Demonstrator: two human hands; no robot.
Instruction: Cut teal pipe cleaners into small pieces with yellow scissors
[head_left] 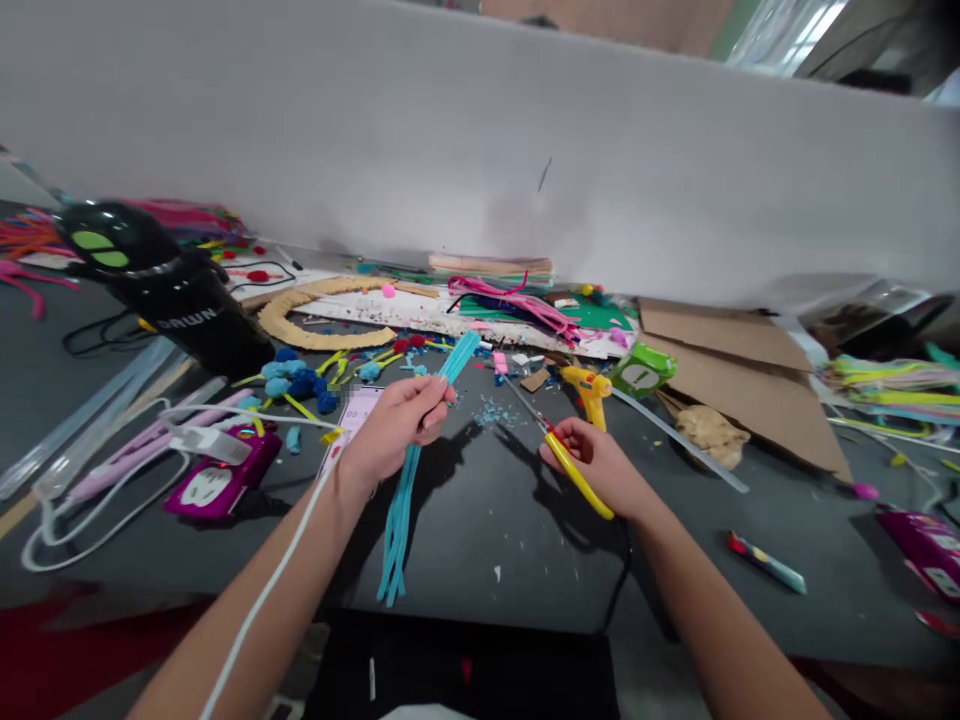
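My left hand (pixel 405 425) is closed round a bundle of light blue pipe cleaners (pixel 401 520). Their even top ends stick up past my fingers, and the loose lower ends hang towards the table's front edge. In my right hand (pixel 592 460) is a yellow-handled tool (pixel 574 475) with a red patch and a long slim metal end; its exact kind is unclear. That metal end points up and left, apart from the bundle. Light blue fuzz clippings (pixel 495 411) lie on the table between the hands. A phone (pixel 360 410) lies partly hidden behind my left hand.
A yellow glue gun (pixel 591 392) and a green box (pixel 643 370) stand beyond my right hand. Cardboard sheets (pixel 735 380) and a cutter knife (pixel 765 563) lie right. Leftward are a purple power strip (pixel 225 480), pom-poms (pixel 289 375) and a black bottle (pixel 172 290). A white cable (pixel 277 575) crosses my left forearm.
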